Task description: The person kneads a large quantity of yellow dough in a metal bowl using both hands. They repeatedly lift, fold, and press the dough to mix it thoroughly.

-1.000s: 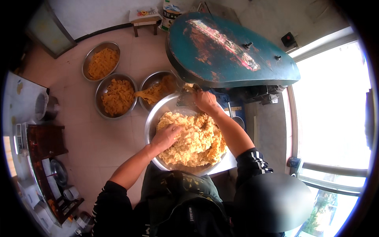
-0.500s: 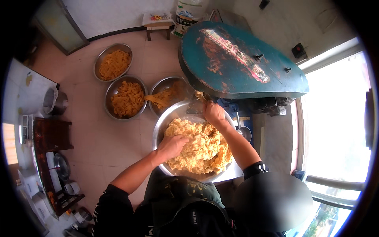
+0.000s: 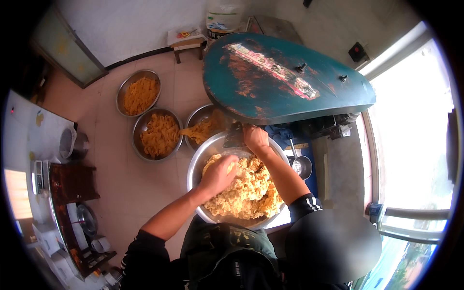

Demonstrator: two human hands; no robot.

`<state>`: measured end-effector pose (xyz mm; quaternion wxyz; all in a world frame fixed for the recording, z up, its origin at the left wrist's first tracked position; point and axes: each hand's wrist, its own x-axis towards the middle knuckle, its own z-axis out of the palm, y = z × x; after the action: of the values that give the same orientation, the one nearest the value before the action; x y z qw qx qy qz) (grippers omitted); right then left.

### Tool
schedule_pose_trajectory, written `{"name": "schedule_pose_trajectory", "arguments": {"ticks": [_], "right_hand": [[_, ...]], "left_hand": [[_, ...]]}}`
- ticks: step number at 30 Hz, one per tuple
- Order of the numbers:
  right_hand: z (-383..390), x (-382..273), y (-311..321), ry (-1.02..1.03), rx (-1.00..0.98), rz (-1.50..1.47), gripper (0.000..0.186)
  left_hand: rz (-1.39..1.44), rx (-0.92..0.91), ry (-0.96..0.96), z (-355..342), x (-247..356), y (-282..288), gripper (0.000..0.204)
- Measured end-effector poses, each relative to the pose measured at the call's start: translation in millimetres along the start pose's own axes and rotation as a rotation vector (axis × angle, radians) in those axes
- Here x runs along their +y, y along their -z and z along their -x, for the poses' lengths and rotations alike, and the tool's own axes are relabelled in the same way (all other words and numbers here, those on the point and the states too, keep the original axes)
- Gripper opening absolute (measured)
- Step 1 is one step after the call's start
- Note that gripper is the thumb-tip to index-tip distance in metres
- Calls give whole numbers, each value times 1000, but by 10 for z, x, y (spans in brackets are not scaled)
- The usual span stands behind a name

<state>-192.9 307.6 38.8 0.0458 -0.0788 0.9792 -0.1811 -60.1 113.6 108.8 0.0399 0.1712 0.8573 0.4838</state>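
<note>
A large steel basin (image 3: 194, 170) in front of me is heaped with pale yellow, crumbly dough (image 3: 249, 193). My left hand (image 3: 218, 178) is above the left part of the heap, its fingers curled round a lump of dough that shows by the thumb. At the far rim, my right hand (image 3: 256, 139) is closed beside the lower edge of a green-covered machine (image 3: 285, 82); what its fingers grip is hidden. A dark metal plate (image 3: 235, 136) slopes next to that hand. Beyond it, an orange-yellow dough strip (image 3: 203, 128) lies over the edges of two steel bowls.
One steel bowl (image 3: 135, 140) and another farther bowl (image 3: 119, 99) hold folded dough strips on the tiled floor. A ladle (image 3: 302, 166) lies right of the basin. Further off are a low stool (image 3: 187, 44), a white sack (image 3: 223, 19) and a dark wooden cabinet (image 3: 73, 182) at left.
My left hand has lifted from the dough and moved slightly away from me, its fingers now curled round a lump. My right hand stays by the machine. The whole view has shifted a little.
</note>
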Motion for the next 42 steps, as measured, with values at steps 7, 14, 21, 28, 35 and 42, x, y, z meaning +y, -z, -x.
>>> {"name": "schedule_pose_trajectory", "arguments": {"ticks": [7, 14, 21, 28, 35, 42], "right_hand": [[523, 311, 599, 6, 21, -65, 34], [1641, 1172, 1089, -105, -75, -358, 35], [2657, 1535, 805, -450, 79, -481, 32], [2823, 1370, 607, -502, 82, -526, 31], [2918, 1235, 562, -464, 43, -546, 29], [2991, 1007, 620, -429, -10, -556, 27]], "left_hand": [[-370, -72, -15, -1055, -943, -556, 51], [-728, -86, -192, -1021, -578, -677, 33], [-183, -659, -276, 90, 504, -1485, 32], [-623, -475, -1039, 675, 149, -2392, 34], [-343, -457, -871, 484, 61, -1877, 34], [-294, -416, -689, 522, -41, -1613, 36]]}}
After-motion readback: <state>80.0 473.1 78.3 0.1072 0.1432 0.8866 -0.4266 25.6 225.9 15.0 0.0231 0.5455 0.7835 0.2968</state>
